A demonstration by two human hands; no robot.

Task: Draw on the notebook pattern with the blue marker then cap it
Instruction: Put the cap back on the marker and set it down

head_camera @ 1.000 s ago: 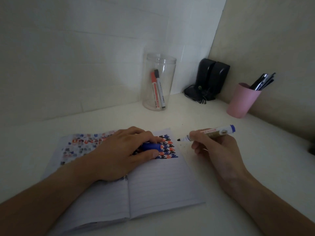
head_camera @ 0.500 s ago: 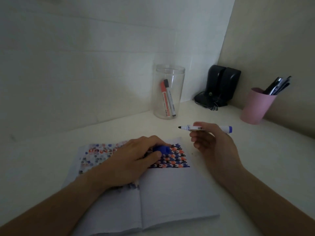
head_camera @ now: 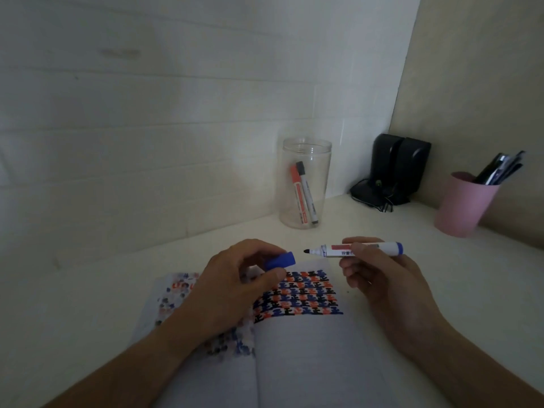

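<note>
The right hand point(head_camera: 379, 278) grips the blue marker point(head_camera: 357, 250) horizontally, tip leftward, just apart from the open mouth of the cap point(head_camera: 279, 260) pinched in the left hand point(head_camera: 235, 287), axes nearly aligned above the notebook point(head_camera: 294, 348).

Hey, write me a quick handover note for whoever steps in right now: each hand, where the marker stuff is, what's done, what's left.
Left hand: holds the blue cap, open end toward the marker tip.
Right hand: holds the blue marker level, uncapped, tip pointing at the cap, a small gap between.
Notebook: open on the desk, coloured pattern across the top of the right page.
Done: the drawing, it seems.
Left: push the cap on.
</note>
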